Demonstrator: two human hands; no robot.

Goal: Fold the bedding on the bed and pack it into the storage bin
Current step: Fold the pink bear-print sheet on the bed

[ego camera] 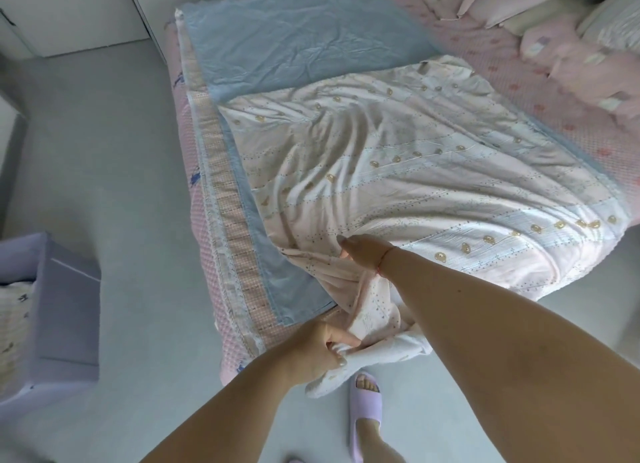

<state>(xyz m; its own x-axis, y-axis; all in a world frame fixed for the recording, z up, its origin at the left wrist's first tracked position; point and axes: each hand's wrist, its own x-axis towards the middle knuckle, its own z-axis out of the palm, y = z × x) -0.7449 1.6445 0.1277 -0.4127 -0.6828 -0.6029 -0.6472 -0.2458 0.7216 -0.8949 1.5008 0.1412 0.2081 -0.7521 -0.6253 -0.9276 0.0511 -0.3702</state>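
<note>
The head view looks down over the bed point(207, 289), which serves as the landmark here. A patterned pink-and-white quilt point(433, 185) lies rumpled across the near half of the bed, its near corner spilling off the foot edge. The left hand point(318, 351) pinches that hanging corner, fingers curled round a bunch of the cloth just off the foot of the bed. The right hand point(367, 251) is laid on the quilt a little way onto the bed from the same corner; its fingers look mostly straight and seem to press or gather the cloth, but whether any of them hook into a fold cannot be told, since the back of the hand covers them. Beneath the quilt a blue sheet point(294, 46) lies spread flat toward the far side of the bed.

The lilac storage bin point(65, 289) stands on the floor, well apart from the bed's left side, and a pale printed cloth point(14, 317) already lies inside it. So, as a judgement, one piece is packed, the quilt's folding is only starting, and the blue sheet is untouched.

The bin is cut off by the frame edge, so how full it is stays unclear. Pillows point(571, 29) at the head of the bed are partly out of view and blurred. One lilac slipper point(365, 414) shows by the bed's foot.
</note>
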